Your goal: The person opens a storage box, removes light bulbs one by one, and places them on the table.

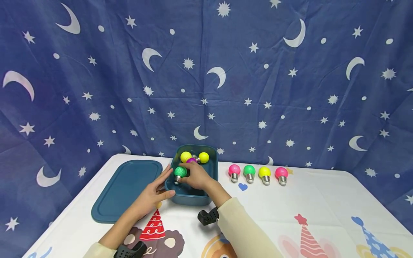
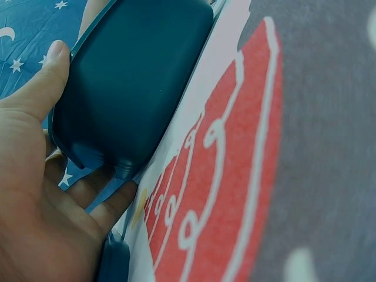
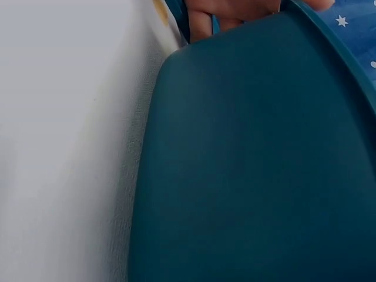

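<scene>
In the head view a dark teal plastic box (image 1: pixel 190 200) stands on the table. My right hand (image 1: pixel 197 176) reaches into it over the front, thumb near the metal base and forefinger near the top of a green light bulb (image 1: pixel 180 172), which it pinches. My left hand (image 1: pixel 149 196) rests against the box's front left corner, fingers straight along the left side, thumb at the front. The left wrist view shows the left thumb (image 2: pixel 48 79) at the rim. Two yellow bulbs (image 1: pixel 186 156) (image 1: pixel 204 157) and a partly hidden purple bulb (image 1: pixel 191 160) lie farther back inside.
A flat teal lid (image 1: pixel 124 191) lies left of the box. To the right, a row holds a pink bulb (image 1: pixel 234 170), a green bulb (image 1: pixel 249 171), a yellow bulb (image 1: pixel 264 172) and another pink bulb (image 1: pixel 281 173). Behind the table hangs a blue curtain (image 1: pixel 180 82).
</scene>
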Demonstrator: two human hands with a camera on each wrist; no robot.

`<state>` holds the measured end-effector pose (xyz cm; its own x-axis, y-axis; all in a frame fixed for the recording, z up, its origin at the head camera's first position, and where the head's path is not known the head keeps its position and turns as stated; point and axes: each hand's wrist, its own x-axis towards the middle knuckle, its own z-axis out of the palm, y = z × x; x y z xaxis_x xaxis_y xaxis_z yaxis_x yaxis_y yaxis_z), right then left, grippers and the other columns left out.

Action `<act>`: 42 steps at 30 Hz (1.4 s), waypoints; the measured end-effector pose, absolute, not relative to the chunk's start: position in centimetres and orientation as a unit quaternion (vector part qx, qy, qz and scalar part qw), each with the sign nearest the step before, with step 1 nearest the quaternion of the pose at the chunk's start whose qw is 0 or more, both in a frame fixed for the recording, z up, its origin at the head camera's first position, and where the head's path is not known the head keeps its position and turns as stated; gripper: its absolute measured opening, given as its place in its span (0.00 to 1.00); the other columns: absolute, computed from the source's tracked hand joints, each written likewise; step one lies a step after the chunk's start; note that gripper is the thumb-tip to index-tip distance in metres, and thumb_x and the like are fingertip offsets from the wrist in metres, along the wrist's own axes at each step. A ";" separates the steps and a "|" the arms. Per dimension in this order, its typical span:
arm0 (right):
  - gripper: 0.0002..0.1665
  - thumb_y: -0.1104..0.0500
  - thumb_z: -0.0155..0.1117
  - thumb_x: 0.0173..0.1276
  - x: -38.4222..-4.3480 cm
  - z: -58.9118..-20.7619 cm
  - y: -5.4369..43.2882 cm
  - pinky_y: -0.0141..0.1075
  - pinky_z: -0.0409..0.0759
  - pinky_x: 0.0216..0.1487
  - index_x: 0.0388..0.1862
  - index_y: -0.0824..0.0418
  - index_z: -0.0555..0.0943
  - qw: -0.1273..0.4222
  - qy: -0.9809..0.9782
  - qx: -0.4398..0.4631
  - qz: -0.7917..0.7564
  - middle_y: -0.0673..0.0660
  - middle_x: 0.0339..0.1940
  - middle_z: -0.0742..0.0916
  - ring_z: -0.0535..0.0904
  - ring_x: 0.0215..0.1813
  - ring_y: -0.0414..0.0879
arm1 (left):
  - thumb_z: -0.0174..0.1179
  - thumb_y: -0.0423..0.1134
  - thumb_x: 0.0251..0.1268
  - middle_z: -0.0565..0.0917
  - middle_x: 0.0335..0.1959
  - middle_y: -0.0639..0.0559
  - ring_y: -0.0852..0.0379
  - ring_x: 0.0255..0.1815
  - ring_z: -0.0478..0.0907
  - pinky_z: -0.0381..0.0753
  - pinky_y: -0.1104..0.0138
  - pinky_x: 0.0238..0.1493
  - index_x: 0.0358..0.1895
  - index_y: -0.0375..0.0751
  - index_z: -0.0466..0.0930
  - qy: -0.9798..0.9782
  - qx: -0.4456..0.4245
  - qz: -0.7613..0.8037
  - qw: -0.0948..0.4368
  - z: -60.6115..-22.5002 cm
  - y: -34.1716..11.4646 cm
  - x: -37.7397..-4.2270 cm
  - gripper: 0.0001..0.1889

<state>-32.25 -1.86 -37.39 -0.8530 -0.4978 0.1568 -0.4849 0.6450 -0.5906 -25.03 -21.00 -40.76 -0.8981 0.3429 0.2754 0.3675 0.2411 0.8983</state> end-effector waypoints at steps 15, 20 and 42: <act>0.18 0.53 0.70 0.62 -32.3 -37.6 -1.6 0.48 0.77 0.55 0.52 0.52 0.81 0.042 0.891 -0.274 -0.359 0.54 0.48 0.85 0.79 0.53 0.50 | 0.60 0.38 0.67 0.43 0.78 0.53 0.40 0.73 0.51 0.59 0.47 0.66 0.76 0.48 0.50 -0.787 -0.229 -0.572 0.008 -41.0 -21.1 -25.1 0.38; 0.19 0.54 0.71 0.61 -32.3 -37.7 -1.6 0.46 0.78 0.52 0.52 0.51 0.81 0.047 0.892 -0.277 -0.354 0.55 0.47 0.85 0.79 0.51 0.50 | 0.60 0.38 0.67 0.43 0.78 0.52 0.40 0.73 0.51 0.59 0.47 0.65 0.76 0.44 0.49 -0.789 -0.229 -0.570 0.009 -40.9 -21.1 -25.1 0.39; 0.23 0.56 0.71 0.61 -31.3 -36.1 0.3 0.37 0.80 0.47 0.56 0.53 0.80 -0.011 0.871 -0.295 -0.393 0.50 0.47 0.83 0.80 0.47 0.46 | 0.60 0.39 0.67 0.43 0.78 0.51 0.37 0.73 0.50 0.59 0.44 0.65 0.76 0.44 0.50 -0.796 -0.232 -0.559 0.017 -41.1 -21.1 -25.2 0.38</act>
